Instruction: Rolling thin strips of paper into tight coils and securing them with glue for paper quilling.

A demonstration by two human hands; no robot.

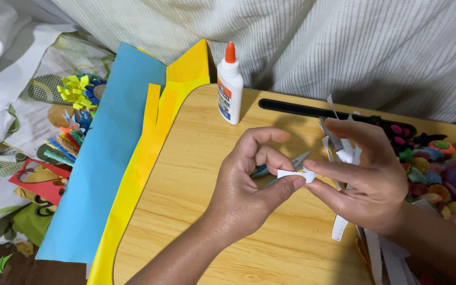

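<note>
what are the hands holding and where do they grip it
A small white paper piece, pinched at its right end between the left hand thumb and the right hand fingertips.

The left hand (246, 184) covers most of the scissors (286, 168); only the blade tips and a bit of teal handle show between the fingers. The small white paper piece (295, 174) pinched by both hands is partly hidden under the thumbs, so its shape cannot be told. The right hand (368, 179) hides part of the white paper strips (344, 150) (more run off the lower edge of the frame). The black ruler (312, 110) disappears behind the right hand's fingers. The pile of coloured paper flowers (444, 174) is cut off at the right edge. The blue paper sheet (101, 158) and yellow paper sheet (143, 169) overlap, and the yellow one runs off the bottom.
</note>
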